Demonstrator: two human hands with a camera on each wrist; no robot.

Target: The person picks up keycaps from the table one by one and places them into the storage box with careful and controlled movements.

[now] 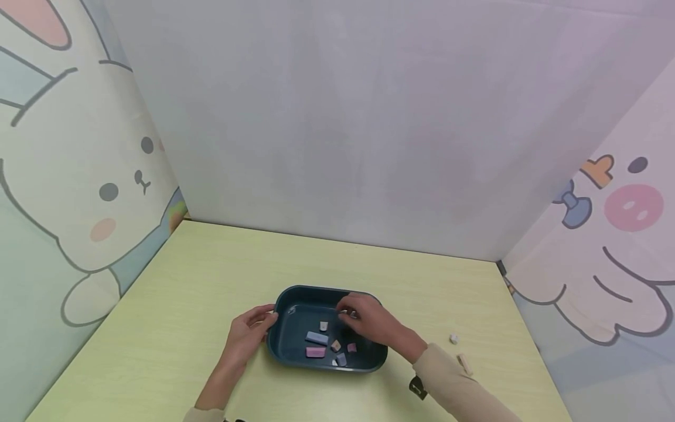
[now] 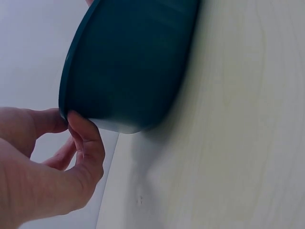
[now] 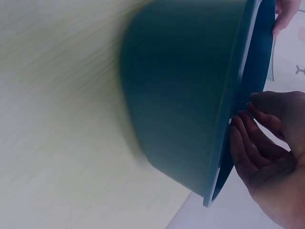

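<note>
Grip: left hand [image 1: 248, 334] held the left rim of the dark teal tray [image 1: 285, 351], thumb and fingers curled on its edge. Right hand [image 1: 369, 319] hovered inside the tray, fingers bent; whether it pinched anything could not be told. Tray stood mid-table [image 1: 174, 305]; small coloured blocks [image 1: 316, 344] lay in it. Step judged: picking among the blocks; next move called for a fine pinch. No readable writing.

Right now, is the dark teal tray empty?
No, several small blocks lie in the dark teal tray, including a pink block and a blue block.
</note>
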